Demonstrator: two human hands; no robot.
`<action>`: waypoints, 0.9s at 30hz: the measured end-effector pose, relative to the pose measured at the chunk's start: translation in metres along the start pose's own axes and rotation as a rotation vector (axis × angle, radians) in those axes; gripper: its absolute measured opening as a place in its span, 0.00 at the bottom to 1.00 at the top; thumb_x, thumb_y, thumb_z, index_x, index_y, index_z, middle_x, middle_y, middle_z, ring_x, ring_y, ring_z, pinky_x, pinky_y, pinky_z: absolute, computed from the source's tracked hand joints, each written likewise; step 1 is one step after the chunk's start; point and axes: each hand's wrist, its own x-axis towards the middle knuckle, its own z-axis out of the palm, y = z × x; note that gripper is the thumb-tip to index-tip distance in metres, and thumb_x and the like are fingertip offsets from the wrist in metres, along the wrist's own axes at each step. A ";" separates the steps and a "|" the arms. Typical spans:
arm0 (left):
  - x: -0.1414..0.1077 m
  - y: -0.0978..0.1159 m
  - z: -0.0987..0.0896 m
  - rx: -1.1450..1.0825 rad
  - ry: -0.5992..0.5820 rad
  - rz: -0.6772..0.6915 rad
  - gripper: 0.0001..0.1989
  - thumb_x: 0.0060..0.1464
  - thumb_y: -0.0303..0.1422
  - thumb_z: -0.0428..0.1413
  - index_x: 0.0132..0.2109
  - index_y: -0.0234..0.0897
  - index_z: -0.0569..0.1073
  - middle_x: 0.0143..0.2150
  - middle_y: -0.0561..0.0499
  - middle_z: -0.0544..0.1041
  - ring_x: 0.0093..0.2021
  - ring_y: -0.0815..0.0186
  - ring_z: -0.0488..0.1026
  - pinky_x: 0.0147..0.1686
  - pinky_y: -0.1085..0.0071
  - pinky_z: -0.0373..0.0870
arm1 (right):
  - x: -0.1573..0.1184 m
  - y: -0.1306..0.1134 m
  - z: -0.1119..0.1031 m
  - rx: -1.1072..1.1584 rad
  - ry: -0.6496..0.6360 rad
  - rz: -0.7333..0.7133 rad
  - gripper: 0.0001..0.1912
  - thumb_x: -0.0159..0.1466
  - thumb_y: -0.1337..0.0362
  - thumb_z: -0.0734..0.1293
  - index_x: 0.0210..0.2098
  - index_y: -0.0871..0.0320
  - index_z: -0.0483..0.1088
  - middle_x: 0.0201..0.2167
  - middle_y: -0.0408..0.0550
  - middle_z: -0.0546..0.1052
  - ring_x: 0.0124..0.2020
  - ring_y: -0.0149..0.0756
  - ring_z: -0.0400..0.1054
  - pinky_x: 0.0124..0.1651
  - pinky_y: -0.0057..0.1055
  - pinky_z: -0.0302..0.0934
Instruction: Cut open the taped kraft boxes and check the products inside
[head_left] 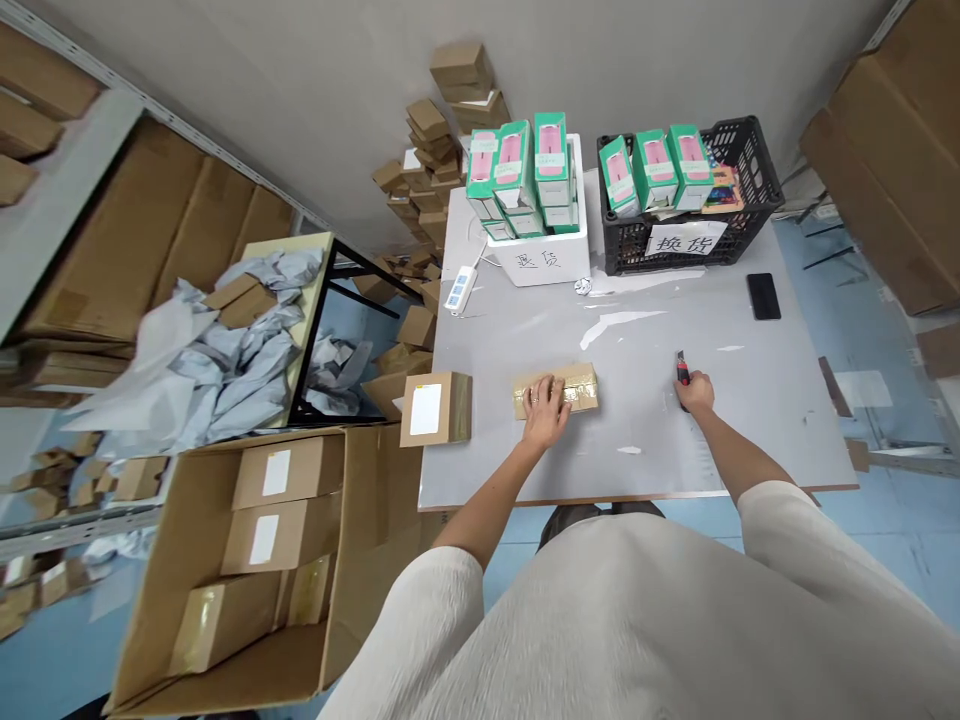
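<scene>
My left hand point(547, 412) lies over a small cardboard box point(583, 386) wrapped in shiny tape, its fingers curled on the top. The box rests flat on the grey table near its front edge. To the right, my right hand point(697, 393) is closed around a red and black utility knife point(682, 372), whose tip points away from me. The knife is apart from the box. Whether its blade is out is too small to tell. Left of the taped box, another cardboard box point(460, 408) with a white label stands at the table's left edge.
At the table's back are a white bin point(551, 265) and a black crate point(637, 258), both holding green and pink boxes. A phone point(763, 296) and a power strip point(460, 290) lie on the table point(525, 465). A large carton point(375, 540) with parcels stands left.
</scene>
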 end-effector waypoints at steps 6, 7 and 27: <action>-0.009 -0.010 -0.003 -0.005 0.018 -0.057 0.31 0.74 0.41 0.48 0.78 0.42 0.62 0.79 0.35 0.62 0.80 0.46 0.55 0.78 0.39 0.45 | -0.002 -0.003 0.001 -0.061 0.042 -0.046 0.28 0.67 0.51 0.72 0.61 0.59 0.70 0.61 0.66 0.71 0.61 0.59 0.69 0.62 0.50 0.66; -0.010 -0.013 -0.004 -0.009 0.022 -0.080 0.31 0.74 0.42 0.47 0.79 0.41 0.61 0.79 0.34 0.62 0.80 0.46 0.55 0.78 0.39 0.45 | -0.004 -0.008 0.000 -0.066 0.051 -0.075 0.28 0.68 0.51 0.70 0.62 0.59 0.69 0.62 0.66 0.70 0.62 0.60 0.67 0.63 0.51 0.65; -0.005 -0.066 -0.002 -0.313 0.081 -0.167 0.38 0.68 0.37 0.54 0.81 0.38 0.54 0.76 0.33 0.66 0.74 0.42 0.65 0.69 0.43 0.66 | -0.108 -0.185 -0.010 -0.117 -0.150 -0.856 0.30 0.68 0.62 0.67 0.69 0.52 0.73 0.74 0.53 0.69 0.70 0.55 0.67 0.71 0.47 0.62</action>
